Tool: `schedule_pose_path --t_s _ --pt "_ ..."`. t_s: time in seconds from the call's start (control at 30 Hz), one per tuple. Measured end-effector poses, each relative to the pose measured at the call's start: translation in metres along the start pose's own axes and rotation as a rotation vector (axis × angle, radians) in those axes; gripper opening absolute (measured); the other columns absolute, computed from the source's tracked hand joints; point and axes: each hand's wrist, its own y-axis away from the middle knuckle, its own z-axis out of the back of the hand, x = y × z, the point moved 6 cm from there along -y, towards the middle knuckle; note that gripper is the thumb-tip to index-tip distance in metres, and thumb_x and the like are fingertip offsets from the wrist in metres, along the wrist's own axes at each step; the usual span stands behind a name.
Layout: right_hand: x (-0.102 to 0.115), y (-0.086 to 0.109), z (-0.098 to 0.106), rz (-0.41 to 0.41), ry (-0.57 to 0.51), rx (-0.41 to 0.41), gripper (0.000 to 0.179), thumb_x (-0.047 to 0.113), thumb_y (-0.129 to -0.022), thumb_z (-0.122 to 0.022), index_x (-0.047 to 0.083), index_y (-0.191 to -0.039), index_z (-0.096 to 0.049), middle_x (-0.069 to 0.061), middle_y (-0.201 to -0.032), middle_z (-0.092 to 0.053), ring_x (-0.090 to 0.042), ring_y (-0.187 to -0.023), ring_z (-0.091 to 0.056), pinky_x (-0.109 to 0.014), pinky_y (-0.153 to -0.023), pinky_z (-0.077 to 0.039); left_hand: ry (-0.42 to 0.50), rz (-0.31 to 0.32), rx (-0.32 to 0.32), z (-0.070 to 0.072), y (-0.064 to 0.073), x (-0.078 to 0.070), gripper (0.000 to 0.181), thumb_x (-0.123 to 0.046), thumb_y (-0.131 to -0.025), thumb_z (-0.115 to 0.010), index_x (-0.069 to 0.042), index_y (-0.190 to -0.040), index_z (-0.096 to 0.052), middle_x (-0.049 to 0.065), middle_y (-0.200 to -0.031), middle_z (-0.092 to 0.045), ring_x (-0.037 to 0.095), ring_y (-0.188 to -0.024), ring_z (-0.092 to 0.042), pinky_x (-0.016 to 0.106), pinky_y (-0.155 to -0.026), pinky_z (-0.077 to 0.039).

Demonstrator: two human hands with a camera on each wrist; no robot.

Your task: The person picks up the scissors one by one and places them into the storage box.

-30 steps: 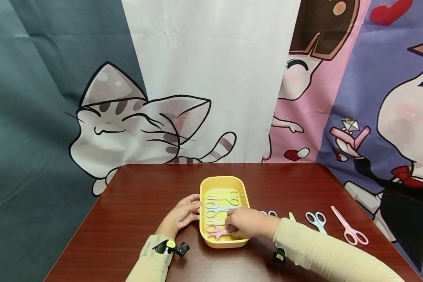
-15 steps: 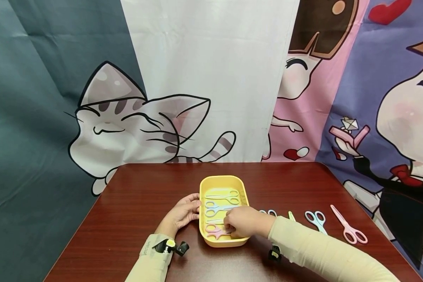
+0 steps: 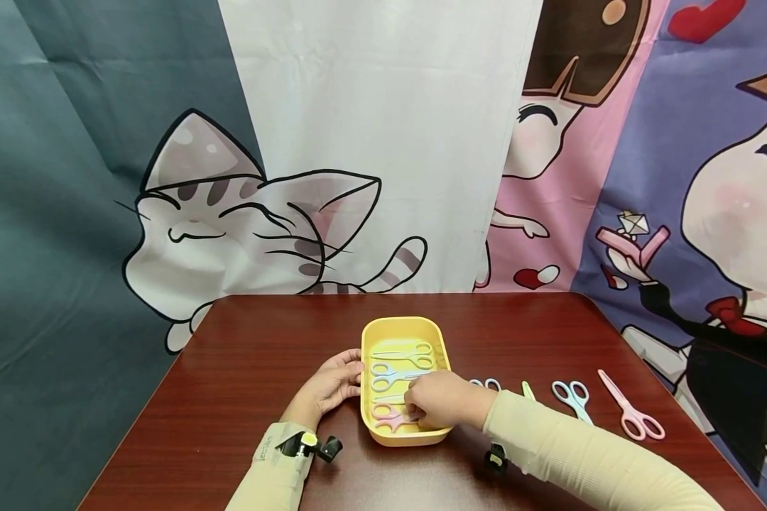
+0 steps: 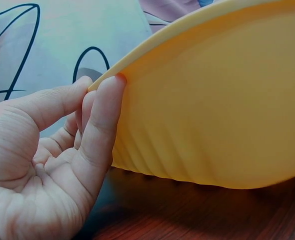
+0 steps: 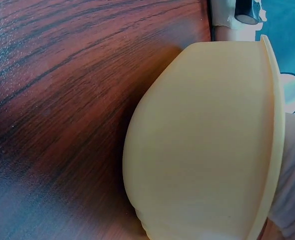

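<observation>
In the head view a yellow tray [image 3: 405,440] stands mid-table with several small scissors lying crosswise in it. My right hand [image 3: 439,399] reaches over its right wall, fingers curled down on the pink scissors [image 3: 390,417] near the front end; their blades are hidden under it. Light blue scissors [image 3: 390,377] and yellow-green scissors [image 3: 420,355] lie farther back. My left hand [image 3: 332,385] rests against the tray's left outer wall, thumb and fingertips right at the rim in the left wrist view. The right wrist view shows the tray's outer wall [image 5: 202,140], hiding the fingers.
Right of the tray lie more scissors on the brown table [image 3: 243,419]: a light blue pair [image 3: 575,401], a pink pair [image 3: 633,411], and two partly hidden by the right arm, one blue [image 3: 488,384] and one green-tipped [image 3: 528,390]. A cartoon-printed cloth [image 3: 383,142] hangs behind.
My right hand and forearm have shifted very slightly left while staying over the pink scissors. The left hand and the tray hold their places.
</observation>
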Motion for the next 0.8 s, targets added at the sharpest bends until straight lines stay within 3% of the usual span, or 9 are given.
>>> schedule_pose_path --t_s 0.37,0.8 --pt "0.0002 -0.0007 0.0017 -0.022 0.021 -0.034 0.024 0.021 -0.076 -0.08 0.024 -0.068 -0.057 0.013 -0.066 -0.042 -0.006 -0.055 -0.037 -0.023 -0.045 -0.031 0.001 -0.006 0.013 -0.0006 0.0004 -0.0006 0.024 0.004 -0.104 -0.044 0.003 -0.128 -0.041 0.004 -0.098 -0.066 0.009 -0.076 -0.065 0.024 -0.063 -0.06" --pt "0.0012 0.0016 0.0048 -0.022 0.033 -0.055 0.027 0.021 -0.077 -0.08 0.024 -0.068 -0.055 0.013 -0.066 -0.042 -0.006 -0.055 -0.037 -0.023 -0.045 -0.032 0.005 -0.001 0.004 0.0006 -0.0003 0.0003 0.023 0.004 -0.104 -0.045 0.002 -0.127 -0.042 0.003 -0.096 -0.065 0.008 -0.073 -0.064 0.023 -0.062 -0.059"
